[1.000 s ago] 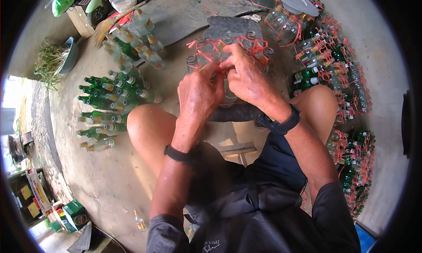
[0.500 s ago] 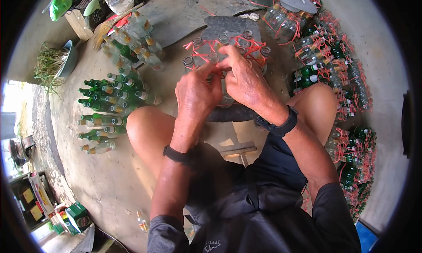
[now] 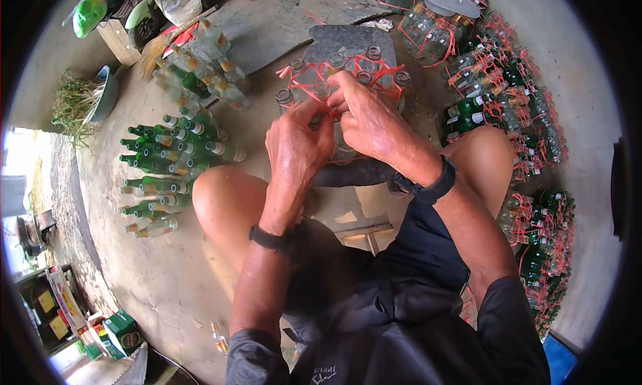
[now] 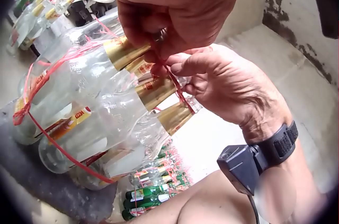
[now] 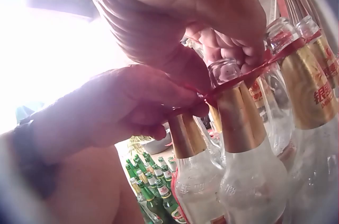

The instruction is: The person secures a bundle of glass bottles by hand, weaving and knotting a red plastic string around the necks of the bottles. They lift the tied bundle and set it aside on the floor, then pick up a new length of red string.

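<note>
Clear bottles with gold neck labels [image 5: 241, 121] stand bunched together between the knees, and red plastic string [image 4: 58, 65] runs around their bodies and necks. At the near side of the bunch, the left hand [image 3: 295, 141] pinches the string between thumb and fingers. Right beside it, the right hand [image 3: 378, 127] pinches the same string, its fingers close to the left fingertips. In the right wrist view the red string [image 5: 233, 82] crosses the gold necks and meets the fingers at a twisted spot. The exact fingertip contact is partly hidden.
Loose green bottles [image 3: 157, 151] stand on the floor at left, clear ones [image 3: 214, 70] behind them. Tied bundles [image 3: 481, 111] line the right wall, with a grey lid [image 3: 445, 0] on one. A basin of green stalks [image 3: 100, 97] is at far left.
Both hands stay at the necks with the string pinched; their fingertips have shifted slightly. The bottles appear a little further left and higher in the head view.
</note>
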Action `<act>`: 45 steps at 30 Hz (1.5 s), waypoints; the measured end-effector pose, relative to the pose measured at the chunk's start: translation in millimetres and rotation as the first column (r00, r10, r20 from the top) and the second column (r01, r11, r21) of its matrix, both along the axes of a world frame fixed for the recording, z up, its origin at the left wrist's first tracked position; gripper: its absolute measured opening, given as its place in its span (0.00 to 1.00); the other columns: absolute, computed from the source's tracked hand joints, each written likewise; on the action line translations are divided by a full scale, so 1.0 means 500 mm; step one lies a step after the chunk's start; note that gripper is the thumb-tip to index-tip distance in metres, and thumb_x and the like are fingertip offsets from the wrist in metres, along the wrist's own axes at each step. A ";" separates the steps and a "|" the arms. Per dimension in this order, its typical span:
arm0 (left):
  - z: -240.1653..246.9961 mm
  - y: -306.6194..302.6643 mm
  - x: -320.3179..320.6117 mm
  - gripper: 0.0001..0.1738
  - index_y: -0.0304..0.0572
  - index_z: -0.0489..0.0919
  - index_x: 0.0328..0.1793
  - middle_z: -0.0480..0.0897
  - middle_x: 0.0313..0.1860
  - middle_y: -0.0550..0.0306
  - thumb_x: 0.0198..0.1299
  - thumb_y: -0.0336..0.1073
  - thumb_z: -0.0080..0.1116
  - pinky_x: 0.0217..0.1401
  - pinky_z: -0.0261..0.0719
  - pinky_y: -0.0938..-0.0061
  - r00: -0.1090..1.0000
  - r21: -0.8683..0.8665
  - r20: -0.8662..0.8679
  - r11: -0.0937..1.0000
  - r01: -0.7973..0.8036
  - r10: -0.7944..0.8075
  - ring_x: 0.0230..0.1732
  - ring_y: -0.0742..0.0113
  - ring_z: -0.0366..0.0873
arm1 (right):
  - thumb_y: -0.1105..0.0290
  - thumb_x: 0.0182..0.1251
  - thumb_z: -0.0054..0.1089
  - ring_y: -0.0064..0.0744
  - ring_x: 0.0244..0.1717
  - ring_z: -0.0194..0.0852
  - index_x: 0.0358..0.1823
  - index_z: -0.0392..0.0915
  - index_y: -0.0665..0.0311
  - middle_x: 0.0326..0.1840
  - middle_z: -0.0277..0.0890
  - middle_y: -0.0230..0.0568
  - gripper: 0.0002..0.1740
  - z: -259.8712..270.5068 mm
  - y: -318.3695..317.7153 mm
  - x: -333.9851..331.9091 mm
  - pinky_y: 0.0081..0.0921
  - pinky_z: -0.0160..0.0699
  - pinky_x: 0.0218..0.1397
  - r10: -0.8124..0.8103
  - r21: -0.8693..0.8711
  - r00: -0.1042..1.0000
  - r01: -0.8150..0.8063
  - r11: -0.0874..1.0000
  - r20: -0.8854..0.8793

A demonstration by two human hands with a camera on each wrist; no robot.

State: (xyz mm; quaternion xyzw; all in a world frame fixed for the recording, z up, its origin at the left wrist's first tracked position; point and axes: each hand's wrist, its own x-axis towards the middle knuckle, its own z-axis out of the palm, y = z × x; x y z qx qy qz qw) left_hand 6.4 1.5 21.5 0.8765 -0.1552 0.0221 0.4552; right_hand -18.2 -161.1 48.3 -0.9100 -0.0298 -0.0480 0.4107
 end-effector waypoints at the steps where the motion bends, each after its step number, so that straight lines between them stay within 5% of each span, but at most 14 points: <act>1: -0.001 0.000 0.000 0.09 0.45 0.92 0.49 0.91 0.32 0.50 0.66 0.37 0.71 0.41 0.85 0.64 1.000 0.001 0.004 1.000 0.000 0.000 0.29 0.61 0.89 | 0.85 0.62 0.58 0.68 0.54 0.85 0.62 0.72 0.73 0.52 0.84 0.62 0.24 0.001 -0.001 0.003 0.54 0.85 0.57 -0.007 -0.037 1.000 0.006 0.999 -0.029; 4: 0.003 0.002 -0.003 0.08 0.44 0.92 0.48 0.91 0.32 0.50 0.66 0.36 0.71 0.41 0.84 0.65 1.000 0.004 0.024 1.000 0.004 -0.004 0.29 0.62 0.88 | 0.86 0.61 0.58 0.68 0.58 0.82 0.62 0.73 0.74 0.54 0.81 0.65 0.24 -0.020 -0.006 0.013 0.54 0.82 0.60 0.023 -0.012 0.991 -0.021 1.000 0.133; 14: 0.002 0.002 0.001 0.07 0.42 0.91 0.47 0.89 0.29 0.51 0.67 0.35 0.71 0.38 0.83 0.67 0.999 -0.040 0.017 0.999 0.031 -0.030 0.28 0.70 0.85 | 0.87 0.62 0.57 0.66 0.60 0.80 0.61 0.76 0.75 0.57 0.81 0.65 0.23 -0.027 -0.009 0.016 0.51 0.81 0.63 -0.023 0.156 0.998 0.012 0.988 0.065; 16: 0.008 0.002 -0.001 0.07 0.41 0.91 0.47 0.87 0.27 0.54 0.67 0.34 0.71 0.37 0.82 0.69 0.999 -0.059 -0.048 0.998 0.017 -0.020 0.28 0.74 0.82 | 0.90 0.63 0.50 0.46 0.54 0.93 0.69 0.74 0.73 0.61 0.80 0.57 0.31 -0.018 -0.013 0.008 0.38 0.90 0.55 0.016 0.024 0.996 -0.018 1.000 0.091; 22: 0.007 0.001 -0.001 0.08 0.40 0.91 0.48 0.86 0.26 0.55 0.67 0.34 0.71 0.36 0.80 0.70 0.996 -0.092 -0.088 0.996 0.009 -0.017 0.27 0.74 0.80 | 0.88 0.69 0.53 0.44 0.51 0.92 0.58 0.81 0.72 0.52 0.83 0.51 0.19 0.024 -0.028 -0.014 0.37 0.89 0.53 0.044 -0.002 0.982 -0.044 0.999 0.183; 26: 0.006 0.002 -0.003 0.08 0.40 0.91 0.47 0.86 0.27 0.55 0.66 0.34 0.71 0.36 0.80 0.70 0.999 -0.071 -0.027 0.997 0.016 -0.018 0.27 0.74 0.80 | 0.86 0.66 0.55 0.64 0.51 0.82 0.53 0.81 0.71 0.49 0.80 0.58 0.16 0.053 -0.040 -0.015 0.49 0.82 0.54 0.034 -0.043 0.949 -0.021 0.999 0.314; 28: 0.012 0.001 -0.002 0.09 0.45 0.92 0.48 0.92 0.39 0.44 0.64 0.35 0.71 0.46 0.86 0.54 0.994 -0.074 -0.104 0.997 0.009 -0.017 0.41 0.40 0.91 | 0.82 0.69 0.57 0.66 0.48 0.84 0.52 0.81 0.71 0.44 0.82 0.61 0.13 0.066 -0.044 -0.019 0.52 0.83 0.51 0.007 -0.105 0.932 0.033 0.994 0.363; 32: 0.015 0.001 -0.004 0.09 0.45 0.92 0.48 0.92 0.40 0.44 0.64 0.36 0.70 0.47 0.87 0.54 0.991 -0.096 -0.131 0.995 -0.004 -0.009 0.42 0.39 0.91 | 0.77 0.72 0.59 0.71 0.44 0.85 0.48 0.80 0.71 0.37 0.82 0.65 0.08 0.083 -0.034 -0.047 0.58 0.81 0.46 -0.004 -0.041 0.984 0.011 0.999 0.180; 35: 0.009 0.000 -0.003 0.09 0.45 0.92 0.48 0.92 0.39 0.43 0.64 0.36 0.70 0.47 0.87 0.53 0.995 -0.097 -0.103 0.995 -0.007 -0.003 0.42 0.38 0.91 | 0.75 0.75 0.64 0.59 0.36 0.89 0.60 0.82 0.72 0.34 0.86 0.59 0.16 0.059 -0.021 -0.066 0.46 0.85 0.45 0.049 -0.205 0.996 -0.031 0.978 0.081; 37: 0.008 -0.001 -0.003 0.09 0.45 0.92 0.48 0.92 0.39 0.43 0.63 0.36 0.70 0.46 0.87 0.53 0.995 -0.103 -0.101 0.995 -0.010 0.000 0.42 0.38 0.91 | 0.73 0.75 0.61 0.76 0.42 0.82 0.44 0.73 0.71 0.33 0.81 0.68 0.08 0.047 -0.004 -0.073 0.63 0.78 0.45 0.034 -0.111 0.999 -0.030 0.993 0.032; 39: 0.009 -0.001 -0.002 0.09 0.45 0.92 0.48 0.92 0.39 0.42 0.63 0.36 0.70 0.46 0.86 0.52 0.994 -0.109 -0.114 0.994 -0.012 0.000 0.41 0.37 0.91 | 0.73 0.75 0.61 0.76 0.42 0.82 0.46 0.72 0.71 0.32 0.81 0.67 0.09 0.038 0.009 -0.077 0.64 0.78 0.45 0.029 -0.096 0.997 -0.021 0.995 0.074; 41: 0.008 -0.001 -0.002 0.09 0.45 0.92 0.47 0.92 0.39 0.42 0.63 0.36 0.70 0.46 0.86 0.52 0.992 -0.116 -0.126 0.993 -0.010 -0.005 0.41 0.37 0.91 | 0.74 0.77 0.62 0.69 0.43 0.87 0.63 0.78 0.75 0.35 0.83 0.69 0.18 0.047 0.021 -0.083 0.55 0.82 0.45 -0.034 -0.128 0.999 0.032 0.991 -0.008; 45: 0.007 -0.002 -0.004 0.10 0.45 0.92 0.47 0.92 0.39 0.42 0.62 0.36 0.69 0.46 0.86 0.52 0.994 -0.123 -0.110 0.992 -0.011 -0.003 0.41 0.37 0.90 | 0.74 0.77 0.61 0.70 0.42 0.87 0.63 0.78 0.74 0.33 0.82 0.69 0.17 0.058 0.029 -0.087 0.55 0.82 0.42 -0.097 -0.147 0.995 0.095 0.985 -0.006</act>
